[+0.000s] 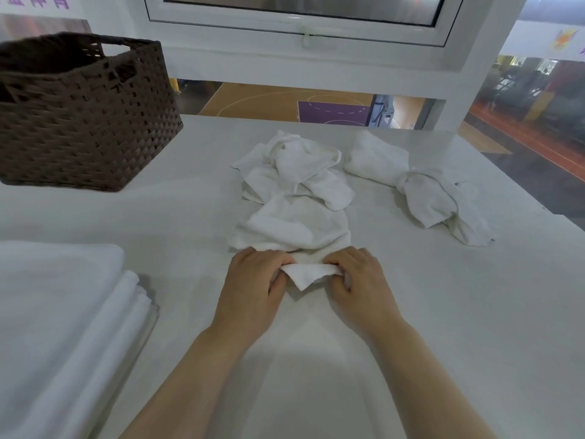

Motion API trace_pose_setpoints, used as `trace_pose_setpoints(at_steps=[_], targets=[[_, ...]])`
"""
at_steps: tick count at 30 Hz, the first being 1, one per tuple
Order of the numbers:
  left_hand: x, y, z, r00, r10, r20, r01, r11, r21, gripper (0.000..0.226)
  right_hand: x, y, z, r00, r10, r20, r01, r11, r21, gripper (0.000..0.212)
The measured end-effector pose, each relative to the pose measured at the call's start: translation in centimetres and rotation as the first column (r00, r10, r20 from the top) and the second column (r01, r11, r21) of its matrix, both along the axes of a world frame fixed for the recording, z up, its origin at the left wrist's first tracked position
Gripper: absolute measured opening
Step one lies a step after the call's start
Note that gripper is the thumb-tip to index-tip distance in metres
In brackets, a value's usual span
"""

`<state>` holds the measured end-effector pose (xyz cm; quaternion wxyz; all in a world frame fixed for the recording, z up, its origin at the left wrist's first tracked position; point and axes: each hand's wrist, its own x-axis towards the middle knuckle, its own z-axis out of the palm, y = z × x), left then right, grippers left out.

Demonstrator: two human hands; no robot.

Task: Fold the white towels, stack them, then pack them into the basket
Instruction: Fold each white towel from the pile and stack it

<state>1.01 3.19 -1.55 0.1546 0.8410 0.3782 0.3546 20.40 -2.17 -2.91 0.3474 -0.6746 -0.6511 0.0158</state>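
A crumpled white towel (294, 223) lies in the middle of the white table (443, 312). Its near edge is pinched between my left hand (253, 280) and my right hand (361, 277), both closed on the cloth, with one corner hanging between them. Another rumpled white towel (294, 166) lies just behind it, partly on top of it. A third crumpled towel (421, 188) rests to the right. A stack of folded white towels (63, 327) sits at the near left. The brown woven basket (82, 115) stands at the far left, and its inside is hidden.
The table's far edge meets a white window frame (304, 36), and glass below it looks down onto a sports court. The table's right edge runs diagonally past the third towel.
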Motion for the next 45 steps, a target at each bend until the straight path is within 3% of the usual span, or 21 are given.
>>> trace_pose_setpoints(at_steps=[4, 7, 11, 14, 17, 21, 26, 30, 36, 40, 45], targets=[[0.3, -0.9, 0.6, 0.999, -0.005, 0.036, 0.003, 0.998, 0.065, 0.017, 0.8, 0.4, -0.3, 0.981, -0.188, -0.039, 0.19, 0.979, 0.078, 0.023], [0.0, -0.8, 0.8, 0.972, 0.07, 0.225, -0.056, 0.996, -0.067, 0.02, 2.2, 0.1, 0.0, 0.944, -0.27, -0.191, 0.284, 0.958, 0.048, 0.028], [-0.2, -0.9, 1.3, 0.926, 0.116, 0.359, -0.053, 0.982, -0.179, 0.018, 2.1, -0.4, 0.8, 0.952, -0.184, -0.246, 0.169, 0.982, -0.081, 0.033], [-0.1, -1.2, 1.2, 0.953, 0.102, 0.285, -0.058, 0.986, -0.158, 0.021, 0.2, -0.2, 0.3, 0.992, 0.031, -0.12, -0.041, 0.995, -0.087, 0.047], [0.4, -1.8, 1.2, 0.995, 0.048, 0.091, -0.051, 0.998, 0.034, 0.028, -0.9, 0.2, -0.2, 0.983, 0.171, -0.072, -0.173, 0.985, -0.021, 0.039], [0.6, -1.8, 1.3, 0.996, 0.031, 0.086, -0.047, 0.981, 0.189, 0.027, -0.7, 0.0, 0.2, 0.974, 0.172, -0.149, -0.16, 0.983, 0.09, 0.023], [0.6, -1.5, 1.2, 0.95, -0.05, 0.309, 0.053, 0.999, -0.003, 0.026, -0.3, 0.2, 0.5, 0.998, 0.051, -0.033, -0.048, 0.994, 0.096, 0.024], [1.2, -2.8, 1.8, 0.913, -0.074, 0.4, 0.164, 0.967, -0.196, 0.024, -0.2, 0.2, 0.9, 0.999, -0.033, 0.008, 0.031, 0.98, 0.198, 0.018], [1.7, -3.9, 2.9, 0.821, -0.097, 0.562, 0.312, 0.902, -0.3, 0.028, 0.0, 0.2, 0.7, 0.998, -0.063, 0.015, 0.057, 0.959, 0.279, 0.021], [1.7, -3.6, 3.0, 0.772, -0.028, 0.635, 0.323, 0.878, -0.353, 0.027, 0.8, 0.3, 0.5, 0.986, -0.166, 0.017, 0.157, 0.956, 0.247, 0.02], [1.2, -2.2, 2.8, 0.66, 0.206, 0.722, 0.227, 0.862, -0.453, 0.025, 2.0, 0.4, 0.5, 0.966, -0.258, 0.02, 0.25, 0.949, 0.193, 0.016]])
